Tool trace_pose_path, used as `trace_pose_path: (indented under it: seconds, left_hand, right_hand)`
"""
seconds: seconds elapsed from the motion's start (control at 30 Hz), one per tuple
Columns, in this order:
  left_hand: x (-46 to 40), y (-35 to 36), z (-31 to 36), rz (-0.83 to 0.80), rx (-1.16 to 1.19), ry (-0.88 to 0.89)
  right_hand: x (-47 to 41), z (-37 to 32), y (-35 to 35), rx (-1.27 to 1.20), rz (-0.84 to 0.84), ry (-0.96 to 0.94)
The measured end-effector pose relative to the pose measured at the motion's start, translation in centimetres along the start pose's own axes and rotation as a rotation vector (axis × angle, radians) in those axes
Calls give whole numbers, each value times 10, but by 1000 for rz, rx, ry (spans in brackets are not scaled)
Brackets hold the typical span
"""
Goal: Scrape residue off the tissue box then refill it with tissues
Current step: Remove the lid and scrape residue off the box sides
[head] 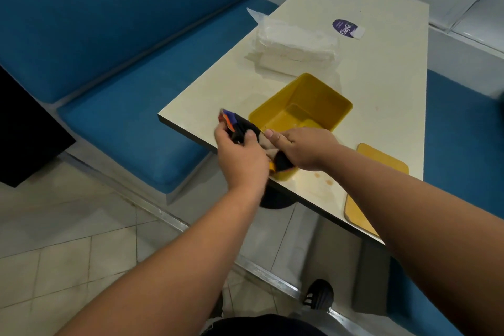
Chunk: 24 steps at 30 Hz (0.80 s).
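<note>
An open yellow tissue box (313, 101) stands lidless near the table's left front corner, its inside bare. My left hand (240, 155) and my right hand (302, 148) both grip a dark cloth (245, 128) with orange and purple patches, stretched between them at the box's near left rim. My right hand hides the box's near corner. A pack of white tissues (294, 43) in clear wrap lies just beyond the box. The yellow lid (373, 180) lies flat at the table's near edge, partly under my right forearm.
The cream table (381, 76) carries a purple round sticker (345, 27) at its far end and small orange stains (323, 178) near the lid. Blue bench seats (131, 123) flank the table on both sides. Tiled floor and my shoe (319, 294) show below.
</note>
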<state>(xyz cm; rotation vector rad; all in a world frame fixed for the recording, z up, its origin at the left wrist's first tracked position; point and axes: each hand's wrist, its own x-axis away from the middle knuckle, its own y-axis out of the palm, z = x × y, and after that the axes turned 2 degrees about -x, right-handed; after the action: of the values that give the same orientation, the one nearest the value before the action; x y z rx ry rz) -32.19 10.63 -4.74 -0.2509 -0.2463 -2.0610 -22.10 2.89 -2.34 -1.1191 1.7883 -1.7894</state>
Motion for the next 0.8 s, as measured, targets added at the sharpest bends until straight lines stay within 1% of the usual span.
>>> trace_pose_path:
  seconds: [0.1,0.13,0.27,0.33,0.4,0.47,0.5,0.63,0.7,0.8]
  left_hand:
    - [33,5,-18,-110,-50,-5]
    - [32,4,-20,-115,-47,0]
    - [-20,-1,-10,26,-46,-22]
    - [-24,-2,-15,39,-117,-25]
    - [-4,1,-35,-24,-204,-28]
    - [17,0,-50,-103,-231,-45]
    - [17,-2,-53,-117,-237,-44]
    - [-18,-9,-38,-59,-242,-75]
    - [-12,-7,-37,-65,-257,-57]
    - [15,-10,-51,-197,-260,-47]
  right_hand:
    - [2,-2,-2,57,-15,-27]
    - [2,-1,-2,66,-21,-33]
    - [1,0,-1,-8,-18,6]
    - [2,0,-1,-13,-17,1]
    - [3,0,-2,-14,-6,4]
    - [3,-1,-3,-26,-11,16]
    - [3,-1,-3,-27,-13,20]
    - [5,-3,-3,-44,13,24]
    - [5,-3,-3,-36,8,36]
    - [4,-1,-2,-27,-10,49]
